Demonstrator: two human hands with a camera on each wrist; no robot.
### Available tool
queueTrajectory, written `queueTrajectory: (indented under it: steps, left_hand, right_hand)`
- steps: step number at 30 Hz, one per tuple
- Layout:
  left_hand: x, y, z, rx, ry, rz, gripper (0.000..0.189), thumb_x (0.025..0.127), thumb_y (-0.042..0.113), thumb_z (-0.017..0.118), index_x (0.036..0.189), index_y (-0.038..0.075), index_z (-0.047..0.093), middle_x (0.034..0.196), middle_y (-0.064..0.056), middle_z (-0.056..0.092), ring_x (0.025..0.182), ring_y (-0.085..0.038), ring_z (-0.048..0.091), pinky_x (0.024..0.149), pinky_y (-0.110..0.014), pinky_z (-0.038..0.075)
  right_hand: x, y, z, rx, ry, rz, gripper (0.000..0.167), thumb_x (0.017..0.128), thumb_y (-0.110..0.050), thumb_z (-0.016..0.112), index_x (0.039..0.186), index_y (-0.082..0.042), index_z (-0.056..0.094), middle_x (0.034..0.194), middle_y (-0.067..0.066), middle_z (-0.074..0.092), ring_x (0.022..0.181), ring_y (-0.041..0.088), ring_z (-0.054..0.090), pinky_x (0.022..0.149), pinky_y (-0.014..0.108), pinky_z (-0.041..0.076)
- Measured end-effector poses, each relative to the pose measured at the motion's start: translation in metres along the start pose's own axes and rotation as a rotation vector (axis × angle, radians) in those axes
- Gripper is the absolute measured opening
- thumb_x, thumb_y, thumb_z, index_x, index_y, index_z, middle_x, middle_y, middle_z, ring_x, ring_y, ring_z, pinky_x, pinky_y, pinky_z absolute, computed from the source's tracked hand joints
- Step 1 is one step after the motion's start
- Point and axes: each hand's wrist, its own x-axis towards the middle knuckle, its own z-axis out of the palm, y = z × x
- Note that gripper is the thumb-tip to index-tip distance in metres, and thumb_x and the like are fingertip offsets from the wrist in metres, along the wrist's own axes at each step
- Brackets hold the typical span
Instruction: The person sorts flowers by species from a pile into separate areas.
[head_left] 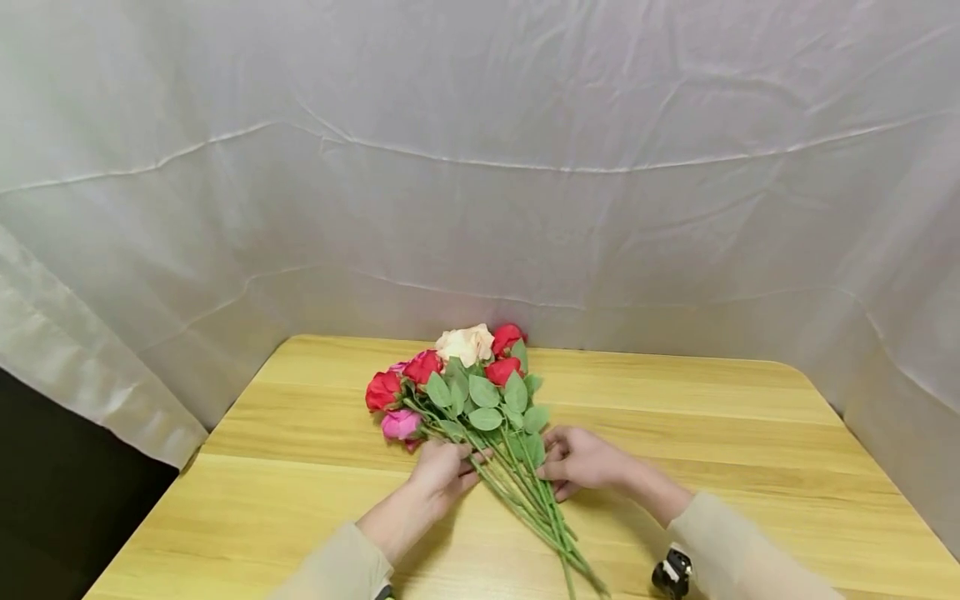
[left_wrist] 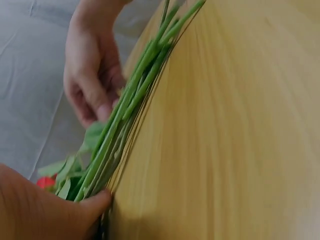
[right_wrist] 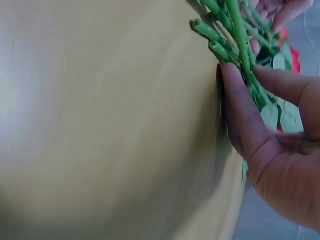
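Note:
A bunch of roses lies across the table, with red, pink and cream blooms at the far end and long green stems slanting toward the near right. My left hand holds the stems from the left, just below the pink bloom; in the left wrist view its thumb lies against the green stems, other fingers hidden. From the right, my right hand grips the stems beside the lowest leaves. The right wrist view shows its fingertips around the stems, close over the tabletop.
The wooden table has rounded far corners. Pale grey cloth hangs behind it and along both sides. At lower left, a dark gap shows below the cloth. A small black device sits at the right wrist.

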Motion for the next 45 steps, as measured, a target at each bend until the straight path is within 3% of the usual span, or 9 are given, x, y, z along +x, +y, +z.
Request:
queueTrajectory:
  steps: [3,8,13,17,22,27,31,37,45]
  left_hand:
    - [0.0,0.01,-0.014,0.08,0.002,-0.024,0.043,0.103,-0.009,0.039,0.143,-0.018,0.028,0.124,-0.033,0.055,0.112,-0.036,0.066,0.109,-0.058,0.05]
    - [0.007,0.025,-0.039,0.223,-0.006,-0.049,0.033,0.1,-0.008,0.044,0.132,-0.014,0.042,0.105,-0.023,0.066,0.093,-0.027,0.071,0.095,-0.056,0.059]
    - [0.016,0.043,-0.074,0.367,-0.121,-0.071,0.032,0.103,-0.005,0.045,0.133,-0.016,0.042,0.103,-0.021,0.07,0.092,-0.026,0.073,0.089,-0.05,0.062]
    - [0.02,0.061,-0.103,0.491,-0.181,-0.057,0.036,0.104,-0.002,0.047,0.135,-0.019,0.04,0.105,-0.021,0.071,0.093,-0.026,0.074,0.085,-0.043,0.064]
    - [0.02,0.082,-0.125,0.611,-0.128,-0.03,0.045,0.105,0.001,0.05,0.141,-0.021,0.035,0.109,-0.024,0.069,0.09,-0.023,0.074,0.082,-0.04,0.065]
    - [0.017,0.093,-0.137,0.735,-0.057,-0.018,0.049,0.105,0.002,0.051,0.144,-0.021,0.033,0.12,-0.03,0.064,0.09,-0.025,0.072,0.082,-0.042,0.065]
    - [0.016,0.095,-0.14,0.807,-0.025,-0.018,0.044,0.104,0.003,0.054,0.139,-0.021,0.039,0.114,-0.027,0.061,0.089,-0.027,0.069,0.078,-0.042,0.065]
    - [0.015,0.093,-0.136,0.835,-0.036,-0.027,0.035,0.104,0.002,0.054,0.131,-0.018,0.045,0.106,-0.022,0.06,0.084,-0.026,0.066,0.076,-0.041,0.065]
    - [0.014,0.098,-0.133,0.855,-0.041,-0.012,0.035,0.105,0.0,0.052,0.132,-0.019,0.042,0.113,-0.027,0.064,0.086,-0.026,0.068,0.076,-0.042,0.065]
  right_hand:
    - [0.001,-0.003,0.015,0.084,0.012,0.017,0.065,0.093,0.003,0.068,0.141,0.024,0.03,0.092,0.018,0.066,0.073,0.022,0.067,0.073,0.039,0.066]
    - [0.006,-0.009,0.044,0.196,0.033,0.05,0.074,0.091,0.004,0.068,0.143,0.028,0.022,0.096,0.019,0.065,0.071,0.021,0.07,0.075,0.037,0.066]
    - [0.014,-0.015,0.067,0.316,0.065,0.081,0.055,0.087,0.011,0.063,0.132,0.018,0.032,0.095,0.019,0.061,0.074,0.028,0.073,0.075,0.04,0.066]
    - [0.022,-0.023,0.085,0.346,0.066,0.087,0.059,0.089,0.012,0.062,0.137,0.017,0.028,0.101,0.023,0.063,0.082,0.036,0.075,0.075,0.04,0.066]
    - [0.036,-0.034,0.107,0.367,0.05,0.089,0.063,0.09,0.013,0.059,0.143,0.02,0.027,0.103,0.025,0.068,0.084,0.038,0.075,0.076,0.04,0.066]
    - [0.052,-0.041,0.12,0.439,0.071,0.122,0.051,0.095,-0.001,0.054,0.139,0.019,0.038,0.099,0.027,0.071,0.082,0.042,0.076,0.071,0.043,0.066]
    - [0.062,-0.042,0.115,0.433,0.186,0.129,0.056,0.101,-0.009,0.059,0.143,0.018,0.034,0.099,0.027,0.071,0.075,0.037,0.076,0.066,0.04,0.066]
    - [0.072,-0.047,0.104,0.341,0.406,0.108,0.074,0.089,0.012,0.066,0.151,0.014,0.024,0.127,0.031,0.055,0.07,0.024,0.07,0.066,0.034,0.065]
    - [0.076,-0.054,0.117,0.278,0.431,0.081,0.081,0.078,0.022,0.06,0.151,0.017,0.026,0.138,0.035,0.047,0.071,0.026,0.069,0.065,0.033,0.065]
